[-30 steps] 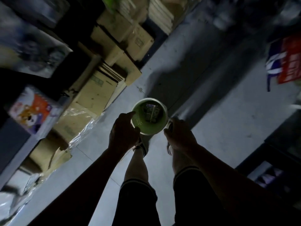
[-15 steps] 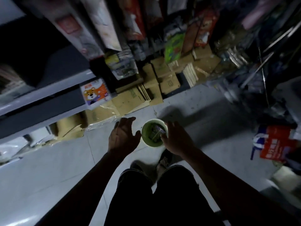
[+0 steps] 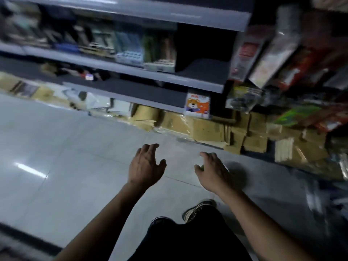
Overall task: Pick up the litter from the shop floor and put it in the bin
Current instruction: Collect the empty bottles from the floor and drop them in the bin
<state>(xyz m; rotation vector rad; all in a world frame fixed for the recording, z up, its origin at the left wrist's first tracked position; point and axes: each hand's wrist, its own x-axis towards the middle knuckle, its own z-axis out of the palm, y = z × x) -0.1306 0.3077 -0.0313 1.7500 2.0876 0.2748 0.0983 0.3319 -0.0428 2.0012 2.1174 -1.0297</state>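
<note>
1. The left hand hovers over the floor, its fingers spread and holding nothing.
2. The right hand hovers beside it, apart, fingers loosely spread, also holding nothing.
3. No litter or bin shows (the picture is blurred).
4. Cardboard boxes line the shelf foot.

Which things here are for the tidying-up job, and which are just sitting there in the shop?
For the job:
- left hand, open and empty
- right hand, open; empty as far as shows
- floor, no litter or bin showing

Just there:
- shelves of blurred goods
- tiger packet
- cardboard boxes along the floor
</note>
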